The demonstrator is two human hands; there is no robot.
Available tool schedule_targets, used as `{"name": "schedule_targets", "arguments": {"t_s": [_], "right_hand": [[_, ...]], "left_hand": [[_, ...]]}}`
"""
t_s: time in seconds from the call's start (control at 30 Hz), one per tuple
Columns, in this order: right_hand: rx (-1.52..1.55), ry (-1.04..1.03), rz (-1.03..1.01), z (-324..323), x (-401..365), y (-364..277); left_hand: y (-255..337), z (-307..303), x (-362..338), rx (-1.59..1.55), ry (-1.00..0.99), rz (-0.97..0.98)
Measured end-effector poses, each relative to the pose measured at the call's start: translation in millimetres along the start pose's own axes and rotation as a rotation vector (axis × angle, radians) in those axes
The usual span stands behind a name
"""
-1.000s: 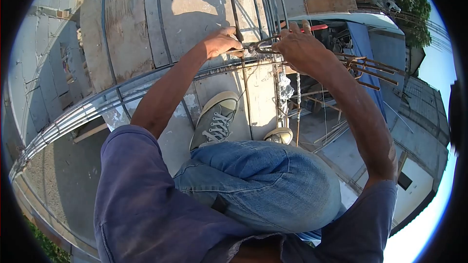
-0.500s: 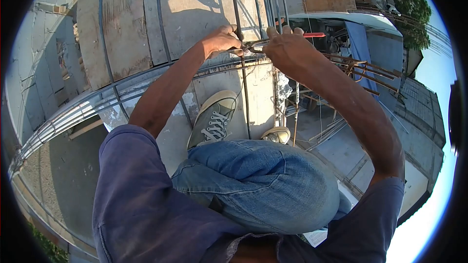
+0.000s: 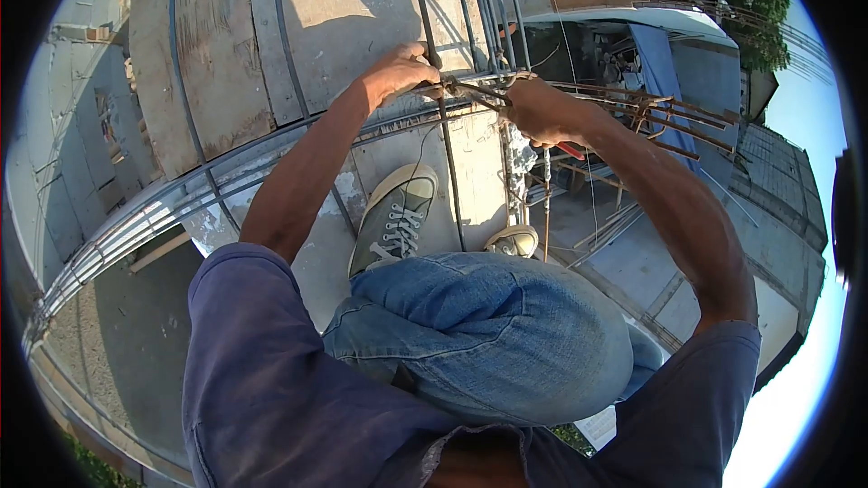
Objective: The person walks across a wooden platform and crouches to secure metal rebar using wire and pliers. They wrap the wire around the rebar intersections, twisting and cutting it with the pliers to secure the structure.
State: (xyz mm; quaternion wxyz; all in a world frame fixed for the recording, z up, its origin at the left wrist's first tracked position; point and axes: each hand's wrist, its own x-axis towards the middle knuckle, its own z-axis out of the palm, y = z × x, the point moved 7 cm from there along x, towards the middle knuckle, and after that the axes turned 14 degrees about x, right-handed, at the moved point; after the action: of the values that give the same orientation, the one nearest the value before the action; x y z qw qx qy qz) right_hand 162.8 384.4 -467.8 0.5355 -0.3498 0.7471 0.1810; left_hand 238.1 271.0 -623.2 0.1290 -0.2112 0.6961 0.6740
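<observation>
At the slab edge, left hand (image 3: 404, 70) pinches the rebar crossing (image 3: 442, 98); right hand (image 3: 541, 113) fully clenches red-handled pincers (image 3: 570, 149). The tie seems half-twisted.

**Obscured and unresolved items**

Just right of the upright bar (image 3: 449, 172), the pliers (image 3: 568, 150) are largely covered by the right hand (image 3: 541, 113); only a red handle tip is clearly seen. At the bar, whatever is pinched under the left hand (image 3: 400, 72) is concealed, and any tie wire there is too thin to be resolved. Lower right of the bar, one shoe (image 3: 512, 240) is mostly hidden behind the knee (image 3: 506, 334). The bar's upper end is cut off by the top edge.
</observation>
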Motion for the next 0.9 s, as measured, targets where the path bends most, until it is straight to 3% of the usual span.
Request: {"name": "schedule_targets", "arguments": {"t_s": [0.07,0.13,0.2,0.27,0.3,0.33,0.4,0.47,0.53,0.67,0.73,0.77,0.8,0.87,0.9], "right_hand": [[0.359,0.005,0.019,14.6,-0.4,17.2],[0.731,-0.005,0.048,31.3,3.4,33.9],[0.829,-0.023,0.034,43.3,-1.7,33.3],[0.93,-0.035,0.019,43.2,-2.3,33.2],[0.963,-0.05,0.0,45.8,-3.7,33.1],[0.997,-0.064,-0.021,49.2,-4.8,32.8],[1.079,-0.108,-0.049,48.7,-4.1,36.0],[1.098,-0.193,-0.018,43.2,-10.1,28.1],[1.111,-0.206,-0.014,39.1,-10.4,29.2],[0.791,-0.207,0.001,18.8,-33.7,0.2],[-0.263,0.385,-0.144,-9.0,-57.0,-20.7],[-0.52,0.531,-0.145,1.6,-64.1,-15.6],[-0.521,0.527,-0.141,15.0,-63.7,-11.8],[-0.594,0.674,-0.126,22.9,-61.2,-8.4],[-0.431,0.635,-0.114,31.3,-54.1,5.5]], "left_hand": [[-0.1,-8.7,-8.6,0.045,0.132,-0.185],[3.7,-8.1,-11.8,0.006,0.099,-0.173],[-8.2,-2.6,-13.5,-0.03,0.069,-0.164],[3.5,-3.7,-18.2,0.551,0.394,0.373],[44.2,-5.8,-48.9,0.729,0.424,0.171],[48.9,12.1,-58.3,0.73,0.413,0.17],[84.9,38.8,-84.3,1.085,0.724,0.619],[93.7,63.6,-72.6,0.907,0.493,0.742],[93.6,84.1,-55.7,0.854,0.505,0.819],[95.4,82.6,-36.4,0.689,0.593,0.702],[101.9,77.8,-36.8,0.646,0.652,0.712],[103.1,76.2,-30.9,0.673,0.632,0.625],[102.4,76.1,-28.0,0.696,0.605,0.54],[99.4,76.0,-29.3,0.698,0.691,0.6],[96.7,82.7,-27.9,0.774,0.635,0.619]]}}
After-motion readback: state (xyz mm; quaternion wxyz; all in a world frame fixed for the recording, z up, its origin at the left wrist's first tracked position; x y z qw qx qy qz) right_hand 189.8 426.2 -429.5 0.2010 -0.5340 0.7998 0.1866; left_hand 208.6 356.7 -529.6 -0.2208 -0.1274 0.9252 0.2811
